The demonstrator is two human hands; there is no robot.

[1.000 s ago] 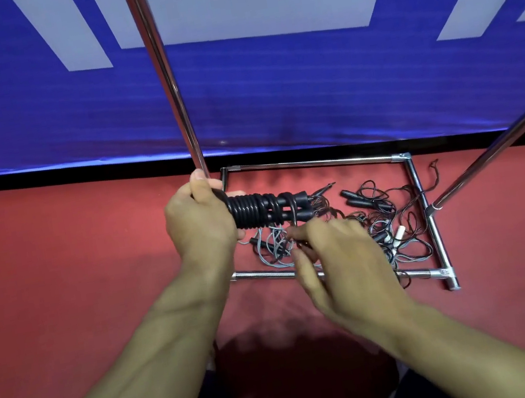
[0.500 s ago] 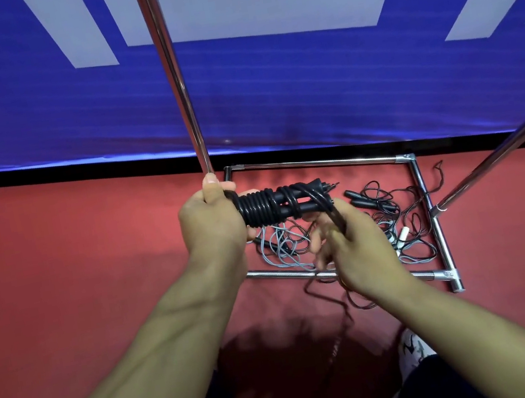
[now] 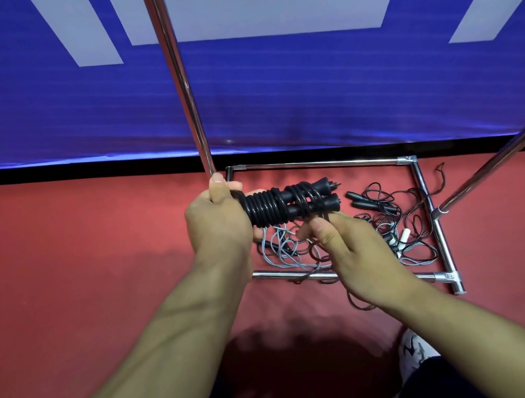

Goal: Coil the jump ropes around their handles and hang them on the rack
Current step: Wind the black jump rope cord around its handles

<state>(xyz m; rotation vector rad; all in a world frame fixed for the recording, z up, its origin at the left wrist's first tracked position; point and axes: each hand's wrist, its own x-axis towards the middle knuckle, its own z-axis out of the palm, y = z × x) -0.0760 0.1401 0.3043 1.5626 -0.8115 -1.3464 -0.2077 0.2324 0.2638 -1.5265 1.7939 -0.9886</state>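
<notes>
Left hand (image 3: 214,222) grips the black jump rope (image 3: 289,203), coiled around its paired handles, above the rack base (image 3: 426,192). Right hand (image 3: 349,250) pinches the rope's loose end below. Banner (image 3: 265,59) lettering: cropped, unreadable.

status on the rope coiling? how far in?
Early. In hand: left hand grips one black rope bundle, mostly coiled; right hand guides its loose tail. Left: hang it on the rack, then the tangled ropes on the floor.
</notes>
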